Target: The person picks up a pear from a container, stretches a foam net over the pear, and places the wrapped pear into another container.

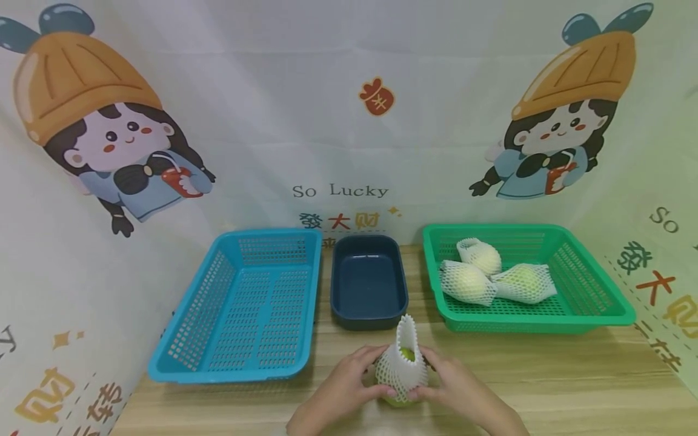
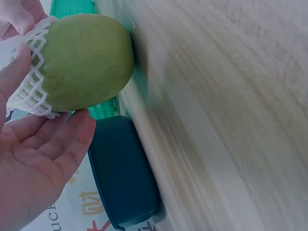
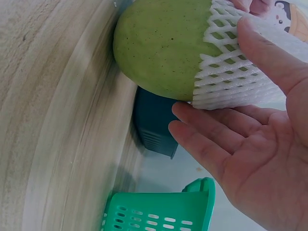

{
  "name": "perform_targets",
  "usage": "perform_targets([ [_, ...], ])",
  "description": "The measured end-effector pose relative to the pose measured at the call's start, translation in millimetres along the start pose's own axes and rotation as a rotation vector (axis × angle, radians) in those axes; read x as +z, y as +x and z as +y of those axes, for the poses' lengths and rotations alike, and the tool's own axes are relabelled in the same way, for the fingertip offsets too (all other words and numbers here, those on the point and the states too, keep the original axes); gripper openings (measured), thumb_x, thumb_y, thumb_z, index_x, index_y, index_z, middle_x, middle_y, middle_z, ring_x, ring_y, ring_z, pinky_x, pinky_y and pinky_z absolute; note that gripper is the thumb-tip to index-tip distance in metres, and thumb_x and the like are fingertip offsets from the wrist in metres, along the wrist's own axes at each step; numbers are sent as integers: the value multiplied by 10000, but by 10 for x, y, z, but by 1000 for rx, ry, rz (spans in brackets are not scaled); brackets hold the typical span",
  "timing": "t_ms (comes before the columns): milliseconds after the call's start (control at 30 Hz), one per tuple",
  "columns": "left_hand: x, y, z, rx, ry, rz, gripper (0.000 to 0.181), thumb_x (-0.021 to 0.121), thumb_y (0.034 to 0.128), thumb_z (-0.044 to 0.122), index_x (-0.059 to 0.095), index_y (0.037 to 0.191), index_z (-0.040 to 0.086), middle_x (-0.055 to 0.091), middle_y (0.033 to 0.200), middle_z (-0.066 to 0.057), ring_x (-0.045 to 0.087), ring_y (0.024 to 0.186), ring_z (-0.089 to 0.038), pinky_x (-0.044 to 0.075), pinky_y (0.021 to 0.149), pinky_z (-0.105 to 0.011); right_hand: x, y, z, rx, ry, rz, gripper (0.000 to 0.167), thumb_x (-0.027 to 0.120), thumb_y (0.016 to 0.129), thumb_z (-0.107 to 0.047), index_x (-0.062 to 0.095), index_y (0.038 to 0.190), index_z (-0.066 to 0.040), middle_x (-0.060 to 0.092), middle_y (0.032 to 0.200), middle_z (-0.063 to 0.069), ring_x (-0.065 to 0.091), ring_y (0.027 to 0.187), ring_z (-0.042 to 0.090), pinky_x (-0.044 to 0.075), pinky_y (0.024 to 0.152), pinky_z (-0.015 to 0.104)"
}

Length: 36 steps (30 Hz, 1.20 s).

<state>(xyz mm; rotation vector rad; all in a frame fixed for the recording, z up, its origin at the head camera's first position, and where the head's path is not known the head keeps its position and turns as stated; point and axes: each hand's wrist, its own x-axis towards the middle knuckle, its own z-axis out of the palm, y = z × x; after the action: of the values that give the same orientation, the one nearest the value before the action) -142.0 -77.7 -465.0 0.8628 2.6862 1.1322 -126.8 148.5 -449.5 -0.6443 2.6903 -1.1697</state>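
Observation:
A smooth green fruit (image 2: 89,62) with small dark specks stands at the front middle of the table. A white foam net (image 1: 400,369) covers its upper part and rises to an open, jagged tip; the lower part is bare. My left hand (image 1: 351,381) holds it from the left, thumb on the net in the left wrist view and fingers behind. From the other side my right hand (image 1: 455,384) holds it, its thumb (image 3: 262,45) on the net and its fingertips near the net's lower edge in the right wrist view.
Behind the hands stands a dark blue tray (image 1: 369,321). To its left is a blue basket (image 1: 234,372). On the right, a green basket (image 1: 545,321) holds 3 net-wrapped fruits (image 1: 468,283). A printed cloth (image 1: 349,121) hangs behind the wooden table (image 1: 578,375).

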Motion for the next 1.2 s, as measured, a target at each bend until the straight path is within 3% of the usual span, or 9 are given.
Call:
perform_targets([
  [233,31,-15,-88,-18,-28,-30,750,641,782,481,423,1393,105,530,1340,-75,538,1181,-217,452,969,-345,35,6,43,-27,4,-15,815,729,730,-399,414,1323,63,556,1244,261,569,1105,395,463,895,502],
  [333,45,-20,-144,-3,-94,-49,749,656,778,443,406,1406,121,559,1305,-91,580,1113,-175,478,932,-310,50,12,57,-19,21,-28,840,735,725,-399,395,1334,70,534,1269,266,556,1124,396,453,906,506],
  [467,55,-22,-193,10,-250,-95,726,681,784,335,392,1413,113,599,1229,-129,630,958,-106,521,800,-208,65,10,78,-5,32,-48,871,743,716,-396,370,1346,76,529,1273,270,545,1141,394,444,916,514],
  [600,59,-30,-216,12,-323,-126,715,686,791,268,380,1419,116,598,1212,-147,637,941,-121,520,774,-179,76,0,99,7,46,-63,900,741,712,-411,345,1365,66,515,1294,264,520,1173,396,423,937,531],
  [767,62,-42,-242,22,-278,-132,715,685,790,287,386,1417,117,608,1182,-125,630,938,-124,527,794,-229,77,-3,113,36,60,-80,916,746,707,-421,333,1380,44,505,1314,248,496,1198,393,402,957,550],
  [1033,46,-31,-274,-51,-97,-147,723,699,759,426,442,1390,184,600,1087,-11,578,973,-103,490,849,-265,100,-8,168,79,89,-115,955,766,696,-396,296,1391,62,457,1337,288,459,1211,439,350,974,609],
  [1200,37,-33,-285,-74,-67,-163,753,710,748,460,437,1393,187,585,1095,-1,554,964,-108,477,836,-262,122,4,223,57,99,-138,952,763,704,-379,285,1387,82,435,1352,299,433,1227,459,325,985,620],
])
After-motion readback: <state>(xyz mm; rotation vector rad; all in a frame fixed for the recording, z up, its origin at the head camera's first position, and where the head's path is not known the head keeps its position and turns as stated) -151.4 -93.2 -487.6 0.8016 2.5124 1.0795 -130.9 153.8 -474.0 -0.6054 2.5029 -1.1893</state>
